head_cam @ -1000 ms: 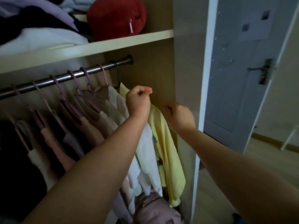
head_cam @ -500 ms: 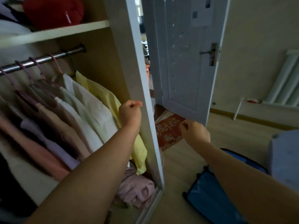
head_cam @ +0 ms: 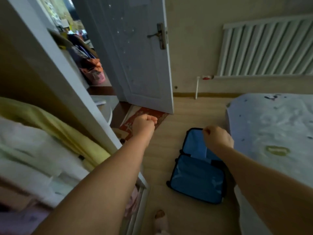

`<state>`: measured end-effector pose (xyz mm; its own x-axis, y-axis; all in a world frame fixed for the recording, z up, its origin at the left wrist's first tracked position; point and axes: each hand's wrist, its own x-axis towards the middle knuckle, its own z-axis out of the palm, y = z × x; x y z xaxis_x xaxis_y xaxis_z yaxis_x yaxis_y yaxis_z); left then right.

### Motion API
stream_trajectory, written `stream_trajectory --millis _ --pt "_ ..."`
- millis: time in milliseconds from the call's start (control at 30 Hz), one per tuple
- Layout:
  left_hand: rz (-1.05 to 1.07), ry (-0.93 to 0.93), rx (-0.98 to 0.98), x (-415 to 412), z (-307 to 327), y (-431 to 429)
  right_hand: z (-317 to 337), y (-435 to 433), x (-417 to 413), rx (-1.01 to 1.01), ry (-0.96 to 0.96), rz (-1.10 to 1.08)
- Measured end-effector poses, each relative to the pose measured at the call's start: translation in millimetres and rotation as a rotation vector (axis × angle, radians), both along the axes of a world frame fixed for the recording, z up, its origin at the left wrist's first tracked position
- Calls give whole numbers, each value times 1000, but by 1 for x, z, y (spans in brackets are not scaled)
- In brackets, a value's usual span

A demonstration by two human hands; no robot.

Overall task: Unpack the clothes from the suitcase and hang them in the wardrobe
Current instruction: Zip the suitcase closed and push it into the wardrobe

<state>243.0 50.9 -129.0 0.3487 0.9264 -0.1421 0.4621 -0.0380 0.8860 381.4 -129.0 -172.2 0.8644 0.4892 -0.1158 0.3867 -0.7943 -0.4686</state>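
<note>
Two bare arms are stretched out over a bedroom floor (head_cam: 194, 107), and both fists are closed. The left grip (head_cam: 144, 123) is curled shut with nothing held in it. The right grip (head_cam: 217, 139) is curled in the same way, and no object is seen between its fingers. A blue suitcase (head_cam: 196, 175) is laid open and flat on the floor directly below the right grip, its far half partly covered by that grip and its forearm; blue lining is shown in both halves. To the left of the left grip, the pale side panel of the wardrobe (head_cam: 72, 99) is seen running diagonally across the view. Further left of that grip, inside the wardrobe, a yellow garment (head_cam: 50, 122) is hung beside a white garment (head_cam: 25, 138), both blurred. Just beyond the left grip, a red patterned rug (head_cam: 128, 124) is spread at the foot of a white door (head_cam: 144, 68), which is stood ajar. To the right of the right grip, a bed (head_cam: 274, 126) is covered with a pale printed sheet. Well beyond the right grip, a white radiator (head_cam: 265, 48) is fixed to the far wall.
</note>
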Motion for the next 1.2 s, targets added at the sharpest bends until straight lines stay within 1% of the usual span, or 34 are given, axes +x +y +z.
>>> stream_trajectory --millis 100,200,367,467,667,800,967,1067,1200 --pt "-115 76 -74 30 -27 5 -21 -4 13 -13 39 -128" --pt "-216 121 -135 56 -50 13 -42 -2 25 -47 67 -190" --pt "-308 203 -213 82 -92 33 -75 17 40 -87 105 -296" --pt "-329 286 -269 94 -127 46 -102 31 47 -102 148 -341" --pt "-333 409 -332 108 -187 50 -156 31 62 -69 254 -359" --pt "-313 431 -369 112 -217 34 -189 18 78 -14 297 -327" --pt "-234 455 -413 125 -264 -4 -240 -10 102 -42 376 -247" --pt "-184 468 -460 134 -304 -37 -271 -31 120 -67 407 -206" --pt "-221 467 -506 150 -361 -81 -321 -51 141 -73 413 -205"
